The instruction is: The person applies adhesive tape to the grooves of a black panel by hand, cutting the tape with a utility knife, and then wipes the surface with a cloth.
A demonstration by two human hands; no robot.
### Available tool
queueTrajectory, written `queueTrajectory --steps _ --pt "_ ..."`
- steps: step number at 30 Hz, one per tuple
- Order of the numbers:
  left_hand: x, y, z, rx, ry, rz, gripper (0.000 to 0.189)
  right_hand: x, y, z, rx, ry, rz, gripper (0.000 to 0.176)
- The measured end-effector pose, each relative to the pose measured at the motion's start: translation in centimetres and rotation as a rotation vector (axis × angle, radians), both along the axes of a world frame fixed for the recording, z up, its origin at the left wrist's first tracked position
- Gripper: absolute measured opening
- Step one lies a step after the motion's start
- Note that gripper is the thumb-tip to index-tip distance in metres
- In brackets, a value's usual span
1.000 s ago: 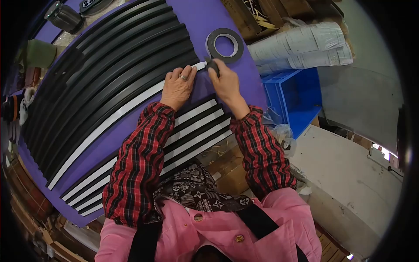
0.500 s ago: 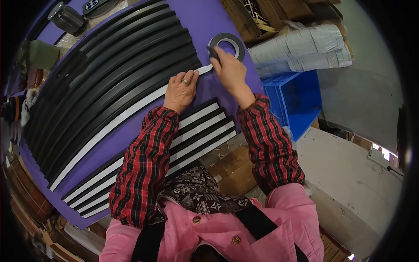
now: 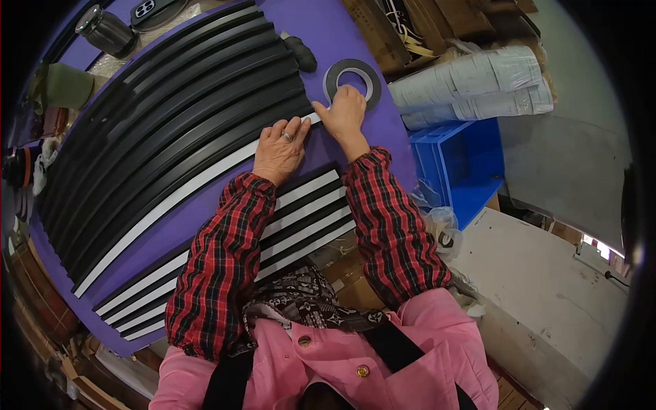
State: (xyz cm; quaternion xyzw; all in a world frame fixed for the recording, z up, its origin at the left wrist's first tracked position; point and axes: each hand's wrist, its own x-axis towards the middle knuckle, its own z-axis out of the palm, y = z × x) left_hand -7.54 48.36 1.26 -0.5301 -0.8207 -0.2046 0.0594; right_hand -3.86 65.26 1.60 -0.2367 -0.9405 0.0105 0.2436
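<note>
A long black strip with a white tape face (image 3: 171, 198) lies along the near edge of a row of black ribbed strips (image 3: 171, 109). My left hand (image 3: 279, 152) rests on it near its right end, fingers laid over the white face. At that end is my right hand (image 3: 347, 121), its thumb stretched toward the strip and apart from the bent fingers. Those fingers overlap the lower edge of a dark tape roll (image 3: 374, 76); their tips are partly hidden. A dark grey lump (image 3: 301, 55) lies beside the ribbed strips, touched by neither hand.
Several white-faced black strips (image 3: 307, 193) lie nearer me on the purple table (image 3: 321, 27). A blue bin (image 3: 471, 164) stands to the right, below white wrapped rolls (image 3: 478, 78). Cardboard boxes (image 3: 376, 34), a dark jar (image 3: 106, 31) and a phone (image 3: 145, 8) are farther back.
My right hand has let go of the dark lump, which now lies on the table farther back. That hand has come down and left to the strip's end. My left hand stays on the strip.
</note>
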Motion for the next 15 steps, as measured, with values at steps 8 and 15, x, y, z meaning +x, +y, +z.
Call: queueTrajectory --steps 8,15 --pt "-0.1 -0.1 0.2 0.081 -0.045 -0.018 0.037 0.9 -0.2 14.2 -1.271 1.13 0.237 0.022" --pt "-5.8 -21.2 1.8 0.102 0.127 0.634 0.013 -1.1 -11.9 9.6 -2.023 0.708 0.413 0.026"
